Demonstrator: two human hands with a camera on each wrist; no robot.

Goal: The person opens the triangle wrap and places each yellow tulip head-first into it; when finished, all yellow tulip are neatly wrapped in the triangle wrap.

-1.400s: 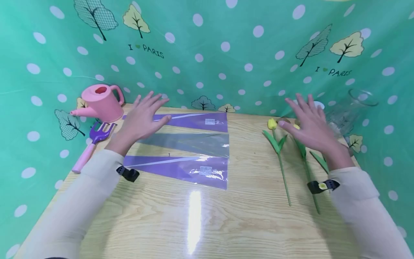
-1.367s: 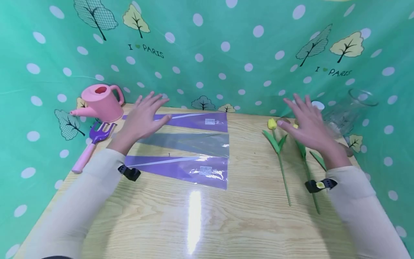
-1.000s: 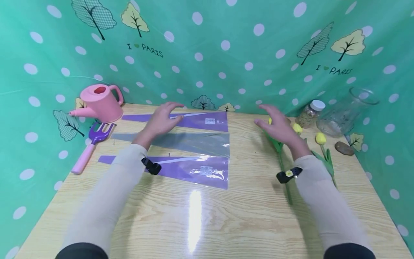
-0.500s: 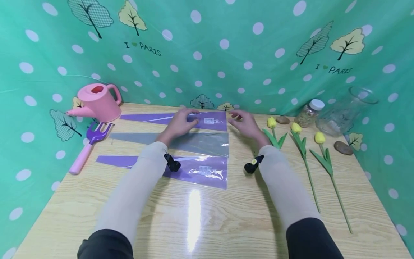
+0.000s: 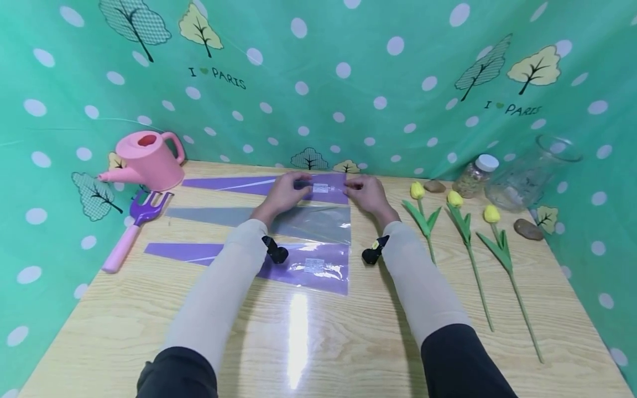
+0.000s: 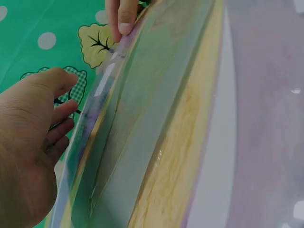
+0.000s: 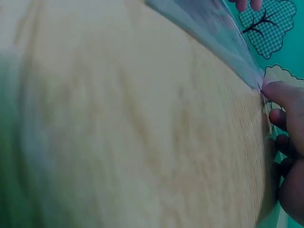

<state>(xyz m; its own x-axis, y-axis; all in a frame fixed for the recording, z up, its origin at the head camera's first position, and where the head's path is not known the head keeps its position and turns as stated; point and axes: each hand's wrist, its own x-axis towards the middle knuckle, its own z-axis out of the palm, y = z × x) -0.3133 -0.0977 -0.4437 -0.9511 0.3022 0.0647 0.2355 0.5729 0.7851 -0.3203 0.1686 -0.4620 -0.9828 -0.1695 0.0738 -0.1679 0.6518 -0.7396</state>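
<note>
Three tapered plastic flower sleeves lie flat on the table: a far purple sleeve (image 5: 239, 184), a clear grey sleeve (image 5: 214, 214) in the middle and a near purple sleeve (image 5: 189, 252). At the wide right edge of the far purple one, my right hand (image 5: 368, 194) pinches the plastic; the right wrist view has the thumb at its corner, other fingers curled. My left hand (image 5: 285, 194) is over the same sleeve, left of its white label, with loosely bent fingers holding nothing. In the left wrist view those fingers (image 6: 61, 114) stand beside the sleeve's edge.
On the left are a pink watering can (image 5: 151, 160) and a purple garden fork (image 5: 131, 229). To the right lie three yellow tulips (image 5: 466, 229), two stones (image 5: 528, 229), a white-capped jar (image 5: 473, 178) and a glass vase (image 5: 522, 177). A polka-dot green cloth (image 5: 318, 66) hangs behind.
Both hands have come inward from the two sides, uncovering the tulips, and down onto the far purple sleeve. The right hand has taken hold of its right edge.
</note>
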